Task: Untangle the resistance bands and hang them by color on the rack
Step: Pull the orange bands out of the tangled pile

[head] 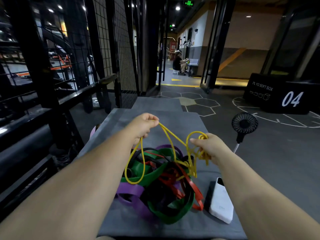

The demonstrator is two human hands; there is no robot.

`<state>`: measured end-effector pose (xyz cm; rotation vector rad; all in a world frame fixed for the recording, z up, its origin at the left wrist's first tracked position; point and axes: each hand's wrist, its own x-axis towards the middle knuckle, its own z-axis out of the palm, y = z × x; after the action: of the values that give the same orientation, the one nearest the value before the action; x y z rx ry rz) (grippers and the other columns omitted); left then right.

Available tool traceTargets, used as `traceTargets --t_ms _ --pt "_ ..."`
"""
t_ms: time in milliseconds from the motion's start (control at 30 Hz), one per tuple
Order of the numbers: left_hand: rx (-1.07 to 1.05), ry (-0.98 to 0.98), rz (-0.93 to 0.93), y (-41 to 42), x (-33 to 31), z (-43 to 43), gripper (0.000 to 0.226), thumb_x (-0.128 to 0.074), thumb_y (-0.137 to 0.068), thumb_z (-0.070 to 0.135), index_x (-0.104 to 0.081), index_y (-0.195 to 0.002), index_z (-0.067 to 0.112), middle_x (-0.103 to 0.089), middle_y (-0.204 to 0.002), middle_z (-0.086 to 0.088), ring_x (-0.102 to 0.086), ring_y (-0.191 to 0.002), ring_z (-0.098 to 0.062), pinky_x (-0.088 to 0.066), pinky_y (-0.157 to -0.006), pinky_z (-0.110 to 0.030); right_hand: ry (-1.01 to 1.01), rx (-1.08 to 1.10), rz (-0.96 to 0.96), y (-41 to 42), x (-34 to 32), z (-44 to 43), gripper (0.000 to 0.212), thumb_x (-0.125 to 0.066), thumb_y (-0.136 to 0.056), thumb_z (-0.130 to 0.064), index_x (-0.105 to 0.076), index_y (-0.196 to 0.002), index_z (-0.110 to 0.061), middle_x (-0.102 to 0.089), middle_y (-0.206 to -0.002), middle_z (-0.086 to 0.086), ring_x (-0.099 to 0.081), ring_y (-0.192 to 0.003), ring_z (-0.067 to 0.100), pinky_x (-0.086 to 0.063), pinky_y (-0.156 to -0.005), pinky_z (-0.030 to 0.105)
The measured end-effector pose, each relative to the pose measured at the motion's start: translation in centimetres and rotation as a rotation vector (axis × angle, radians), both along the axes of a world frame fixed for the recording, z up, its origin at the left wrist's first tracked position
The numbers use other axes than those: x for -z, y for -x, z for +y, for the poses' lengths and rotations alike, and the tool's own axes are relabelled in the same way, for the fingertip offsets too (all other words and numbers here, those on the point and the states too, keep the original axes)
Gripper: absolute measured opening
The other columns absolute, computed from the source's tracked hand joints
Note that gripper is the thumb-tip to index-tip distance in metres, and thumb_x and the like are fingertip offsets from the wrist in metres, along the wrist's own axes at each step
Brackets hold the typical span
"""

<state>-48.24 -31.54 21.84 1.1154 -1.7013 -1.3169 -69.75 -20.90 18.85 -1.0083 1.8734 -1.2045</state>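
l hand (144, 124) + r hand (207, 147) both pinching yellow band (170, 141) above tangled pile (161, 184)

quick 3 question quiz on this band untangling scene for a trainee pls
1. True or false: the left hand and the right hand both hold the yellow band.
2. Which white item lies on the grey mat, right of the band pile? A) power bank B) towel C) bottle
3. Fill in: the black box shows the number __.
Key: 1 true; 2 A; 3 04
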Motion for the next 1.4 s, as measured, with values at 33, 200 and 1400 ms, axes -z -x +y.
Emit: traceTargets --t_ms 33,200,1400 --pt "-0.042 0.027 0.013 0.0 -0.3 -0.1 0.014 -0.052 -0.098 0.015 -0.054 -0.085 0.02 -0.04 -0.066 0.0 -0.027 -0.052 -0.012 -0.023 -0.047 -0.022 0.009 0.02 0.006 0.0 0.1 -0.1 0.029 -0.073 -0.086 -0.026 -0.047 -0.079 -0.015 -0.055 -0.066 0.006 -0.053 -0.049 0.019 -0.047 -0.053 0.03" --pt "-0.328 0.208 0.098 -0.7 -2.1 -1.6 0.01 -0.05 -0.098 0.026 -0.055 -0.091 0.02 -0.044 -0.07 0.002 -0.038 -0.059 -0.014 -0.031 -0.055 -0.028 0.0 0.002 -0.084 -0.1 0.7 -0.3 0.024 -0.07 -0.088 -0.031 -0.05 -0.089 -0.018 -0.069 -0.076 0.003 -0.067 -0.063 0.015 -0.046 -0.059 0.024" --pt "-0.297 -0.216 0.792 -0.5 -11.0 1.7 0.027 -0.04 -0.096 0.001 -0.041 -0.072 0.014 -0.031 -0.068 0.001 -0.028 -0.046 -0.006 -0.013 -0.033 -0.015 0.017 -0.363 0.293 -9.4 2.1 -4.5 0.026 -0.054 -0.097 -0.038 -0.061 -0.078 -0.02 -0.059 -0.083 0.003 -0.053 -0.076 0.017 -0.04 -0.069 0.027"
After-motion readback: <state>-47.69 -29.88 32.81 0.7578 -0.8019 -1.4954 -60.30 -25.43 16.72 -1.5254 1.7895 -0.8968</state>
